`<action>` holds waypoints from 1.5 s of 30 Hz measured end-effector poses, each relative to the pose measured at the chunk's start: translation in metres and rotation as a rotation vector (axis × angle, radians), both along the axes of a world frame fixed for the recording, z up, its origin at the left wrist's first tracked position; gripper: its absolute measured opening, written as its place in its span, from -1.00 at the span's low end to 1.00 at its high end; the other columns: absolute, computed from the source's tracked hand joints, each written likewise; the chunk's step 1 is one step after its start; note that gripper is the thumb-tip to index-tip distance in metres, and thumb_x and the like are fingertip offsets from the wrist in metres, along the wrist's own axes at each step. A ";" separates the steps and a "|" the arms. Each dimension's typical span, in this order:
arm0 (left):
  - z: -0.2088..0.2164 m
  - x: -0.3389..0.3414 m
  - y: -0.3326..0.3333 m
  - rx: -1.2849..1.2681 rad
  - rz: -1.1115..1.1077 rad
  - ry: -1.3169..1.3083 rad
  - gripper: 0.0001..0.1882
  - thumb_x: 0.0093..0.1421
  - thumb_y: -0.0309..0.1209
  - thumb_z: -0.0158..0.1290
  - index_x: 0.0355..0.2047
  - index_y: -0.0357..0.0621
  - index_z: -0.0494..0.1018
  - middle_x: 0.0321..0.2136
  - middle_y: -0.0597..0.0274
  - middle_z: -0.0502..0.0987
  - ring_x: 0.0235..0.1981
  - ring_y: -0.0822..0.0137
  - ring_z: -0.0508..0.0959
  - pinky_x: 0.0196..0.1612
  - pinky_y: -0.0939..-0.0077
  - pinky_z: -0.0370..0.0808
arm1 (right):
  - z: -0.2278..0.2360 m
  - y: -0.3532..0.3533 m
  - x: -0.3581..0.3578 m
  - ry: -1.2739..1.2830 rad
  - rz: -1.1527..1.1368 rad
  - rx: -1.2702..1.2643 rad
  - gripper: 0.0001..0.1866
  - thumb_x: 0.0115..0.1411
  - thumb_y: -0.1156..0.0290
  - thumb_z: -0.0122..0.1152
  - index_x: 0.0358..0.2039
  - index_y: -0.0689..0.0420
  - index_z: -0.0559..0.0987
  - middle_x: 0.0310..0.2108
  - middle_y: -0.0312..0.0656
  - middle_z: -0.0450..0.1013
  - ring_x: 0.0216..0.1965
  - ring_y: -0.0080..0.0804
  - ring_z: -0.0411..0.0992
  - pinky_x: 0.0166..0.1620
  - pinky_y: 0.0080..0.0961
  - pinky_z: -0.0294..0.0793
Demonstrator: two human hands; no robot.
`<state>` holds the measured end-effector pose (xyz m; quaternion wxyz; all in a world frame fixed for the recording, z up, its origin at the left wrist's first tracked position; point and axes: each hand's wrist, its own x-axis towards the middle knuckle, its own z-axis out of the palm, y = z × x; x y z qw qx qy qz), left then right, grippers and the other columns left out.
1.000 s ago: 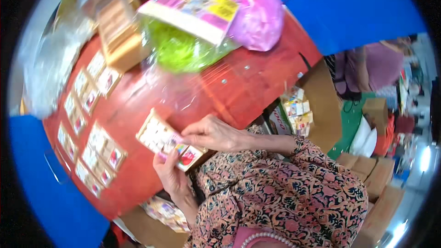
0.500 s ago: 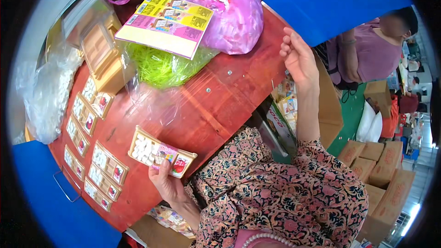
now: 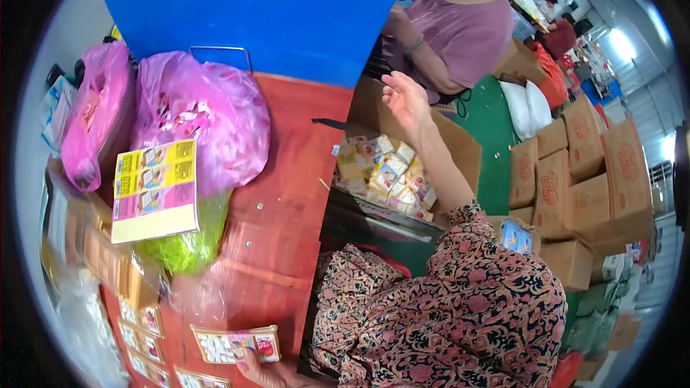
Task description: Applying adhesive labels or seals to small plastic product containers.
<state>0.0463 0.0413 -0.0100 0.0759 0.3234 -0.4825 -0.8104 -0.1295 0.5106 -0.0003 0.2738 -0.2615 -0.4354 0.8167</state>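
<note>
Near the bottom edge, my left hand (image 3: 253,370) grips a small tan tray (image 3: 219,348) at its near edge. White pieces fill the tray's left part. A pink printed sleeve crosses its middle, and a card with a red picture sits at the right. My right hand (image 3: 407,104) is raised over a cardboard box (image 3: 463,145) on the right, its fingers apart and nothing visible in them. Inside the box lie several packed small trays (image 3: 388,172). More filled trays (image 3: 147,348) stand in rows on the red table (image 3: 280,208) at lower left.
Printed yellow and pink label sheets (image 3: 158,190) rest on a bag of green shredded filler (image 3: 190,248). Behind stands a pink plastic bag (image 3: 237,118). Empty tan trays (image 3: 108,262) are stacked left. A co-worker (image 3: 460,36) sits beyond the box; brown cartons (image 3: 553,179) are piled right.
The view has swung right, bringing the box of packed trays into fuller sight. My right hand is now over that box. The tray stays in my left hand.
</note>
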 end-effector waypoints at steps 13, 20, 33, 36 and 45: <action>0.001 -0.013 -0.005 0.128 0.147 0.001 -0.70 -0.03 -0.64 0.04 -0.22 -0.40 0.38 -0.35 0.11 0.52 -0.36 0.35 0.54 -0.23 0.49 0.48 | 0.000 -0.045 0.008 -0.012 0.700 -0.056 -0.63 0.19 0.55 -0.04 0.02 0.31 0.29 -0.30 -0.27 0.31 -0.38 -0.58 0.22 -0.34 -0.64 0.27; 0.015 0.087 -0.029 0.108 0.463 0.170 -0.69 0.01 -0.60 0.09 -0.18 -0.33 0.38 -0.29 0.13 0.53 -0.31 0.41 0.53 -0.17 0.51 0.48 | 0.026 -0.191 -0.006 -0.064 1.003 0.461 -0.66 0.20 0.46 0.03 -0.03 0.33 0.33 -0.38 -0.26 0.38 -0.45 -0.61 0.27 -0.38 -0.68 0.29; -0.090 0.289 -0.045 -0.707 0.554 -0.538 -0.47 -0.04 -0.59 -0.07 0.03 -0.31 0.29 -0.14 0.07 0.40 -0.16 0.33 0.38 -0.09 0.51 0.33 | 0.037 -0.253 -0.006 -0.188 0.871 0.980 -0.76 0.16 0.45 0.09 -0.14 0.22 0.49 -0.29 -0.29 0.43 -0.38 -0.65 0.38 -0.32 -0.74 0.38; -0.133 0.333 -0.069 -0.681 0.580 -0.582 -0.60 0.03 -0.44 -0.01 -0.10 -0.36 0.34 -0.22 0.08 0.44 -0.17 0.21 0.44 -0.07 0.36 0.41 | 0.046 -0.277 -0.001 -0.085 0.952 0.968 -0.79 0.17 0.47 0.06 -0.19 0.23 0.51 -0.38 -0.25 0.47 -0.41 -0.62 0.40 -0.33 -0.71 0.39; -0.191 0.278 -0.151 -0.282 0.744 -0.365 -0.62 0.13 -0.45 -0.08 -0.05 -0.40 0.28 -0.25 0.01 0.45 -0.23 0.22 0.46 -0.20 0.48 0.45 | 0.038 -0.270 -0.026 0.194 0.697 1.330 -0.66 -0.06 0.51 0.28 -0.20 0.22 0.51 -0.31 -0.24 0.42 -0.29 -0.49 0.37 -0.19 -0.61 0.35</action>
